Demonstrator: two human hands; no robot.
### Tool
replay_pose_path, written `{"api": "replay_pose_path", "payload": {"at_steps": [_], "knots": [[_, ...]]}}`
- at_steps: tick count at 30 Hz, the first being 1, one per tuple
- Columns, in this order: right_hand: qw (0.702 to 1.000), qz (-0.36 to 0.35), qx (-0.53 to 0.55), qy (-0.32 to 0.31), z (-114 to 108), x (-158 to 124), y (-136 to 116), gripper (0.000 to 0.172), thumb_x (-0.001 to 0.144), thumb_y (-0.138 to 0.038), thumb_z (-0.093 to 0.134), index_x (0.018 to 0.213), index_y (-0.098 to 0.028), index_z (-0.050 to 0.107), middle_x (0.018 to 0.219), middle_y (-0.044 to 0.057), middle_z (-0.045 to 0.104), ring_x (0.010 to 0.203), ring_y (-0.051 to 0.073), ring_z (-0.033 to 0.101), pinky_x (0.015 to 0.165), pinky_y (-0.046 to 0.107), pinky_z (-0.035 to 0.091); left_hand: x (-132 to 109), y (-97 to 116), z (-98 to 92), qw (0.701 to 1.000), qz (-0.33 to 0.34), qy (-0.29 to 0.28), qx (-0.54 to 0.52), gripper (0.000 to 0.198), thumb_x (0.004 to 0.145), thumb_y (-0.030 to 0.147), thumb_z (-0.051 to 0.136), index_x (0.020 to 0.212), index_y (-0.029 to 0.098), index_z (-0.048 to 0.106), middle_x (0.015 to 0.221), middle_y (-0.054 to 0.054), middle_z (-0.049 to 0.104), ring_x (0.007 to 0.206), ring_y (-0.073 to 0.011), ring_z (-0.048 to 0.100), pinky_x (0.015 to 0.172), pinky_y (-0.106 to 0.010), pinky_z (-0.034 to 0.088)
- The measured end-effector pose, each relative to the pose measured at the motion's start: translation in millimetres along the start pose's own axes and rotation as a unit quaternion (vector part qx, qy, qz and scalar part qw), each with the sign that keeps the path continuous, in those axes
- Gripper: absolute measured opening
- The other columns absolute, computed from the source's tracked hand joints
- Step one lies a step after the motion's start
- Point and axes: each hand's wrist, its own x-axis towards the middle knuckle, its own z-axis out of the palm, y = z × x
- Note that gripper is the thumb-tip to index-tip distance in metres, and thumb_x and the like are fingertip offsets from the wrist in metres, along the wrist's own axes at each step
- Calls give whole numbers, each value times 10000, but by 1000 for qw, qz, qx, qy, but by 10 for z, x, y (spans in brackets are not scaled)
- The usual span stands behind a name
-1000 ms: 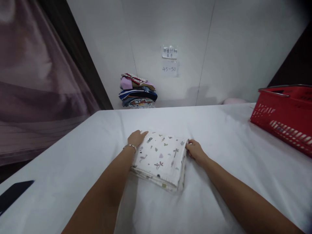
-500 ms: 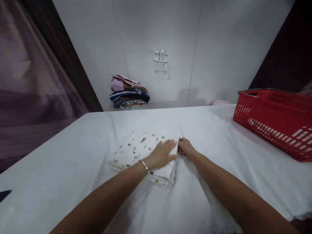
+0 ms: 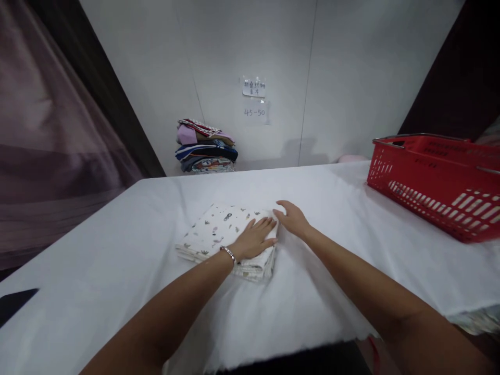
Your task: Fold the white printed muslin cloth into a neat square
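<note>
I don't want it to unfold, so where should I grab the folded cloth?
Probably take the folded cloth by its near left corner, coming from the left and pinching every layer from above and below. It lies flat, its stacked layers show uncovered there, and the left grip rests on its right part.

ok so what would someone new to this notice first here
Probably the bright red basket on the right of the white table. Next, the folded printed cloth near the middle, with the left hand spread flat on it and the right hand at its far right corner.
</note>
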Motion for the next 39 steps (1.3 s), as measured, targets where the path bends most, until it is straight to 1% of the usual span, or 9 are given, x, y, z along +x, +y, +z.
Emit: {"api": "replay_pose_path", "payload": {"at_steps": [2,5,9,17,21,23,27,32,39], "knots": [[993,-76,-37,-83,73,4,-38,359,872,-415,407,1132,-203,533,1237,81,534,1177,206,434,965,360,344,7,36,-19,1000,-2,-4,3,589,891,553,217,1388,238,231,1460,-85,248,1343,-225,183,1058,-491,126],[979,-82,-74,-171,218,-14,19,393,905,-462,312,1138,-234,531,1286,64,495,1228,231,373,970,420,323,-38,120,-35,1000,-30,-7,3,575,893,543,228,1364,218,283,1440,-100,291,1334,-230,212,1049,-493,161],[980,-59,-98,-163,325,-78,171,474,906,-483,275,1293,-241,401,1423,59,335,1309,267,244,1008,474,248,-257,259,-17,998,-60,2,-3,631,883,560,246,1393,188,229,1456,-107,248,1346,-236,182,1061,-465,165],[981,-41,-77,-172,291,-75,210,503,901,-463,268,1338,-237,369,1437,56,314,1319,269,238,1025,501,220,-948,508,58,994,-52,82,40,549,873,483,390,1339,196,347,1390,-82,388,1301,-207,303,1072,-424,207],[984,-110,-32,-136,192,-223,153,485,890,-377,309,1344,-222,376,1445,58,296,1349,261,157,1048,530,137,-1169,563,95,988,-50,125,70,520,855,386,479,1315,172,367,1377,-106,401,1287,-221,322,1066,-449,221],[972,-197,-5,-126,146,-370,104,488,837,-257,379,1323,-227,412,1407,53,371,1343,237,189,1060,509,119,-1204,575,88,985,-54,144,76,458,856,310,481,1288,180,399,1349,-102,435,1264,-218,354,1054,-452,246],[932,-313,27,-181,104,-626,37,609,663,-93,446,1257,-219,492,1301,59,505,1289,229,317,1056,493,161,-1168,596,44,984,-56,148,79,432,811,158,469,1241,189,444,1274,-83,503,1193,-214,422,1028,-448,290],[929,-325,-4,-176,134,-700,41,604,666,-82,445,1253,-215,495,1324,65,479,1276,223,335,1053,491,180,-1106,588,26,986,-63,139,73,477,761,80,441,1227,180,456,1205,-82,544,1143,-211,457,1004,-430,326],[937,-314,6,-157,164,-694,52,567,700,-93,435,1251,-212,500,1309,73,494,1266,220,356,1051,490,196,-1110,457,-57,985,-80,153,12,383,845,245,457,1225,198,469,1171,-62,588,1070,-194,528,928,-375,413]]}}
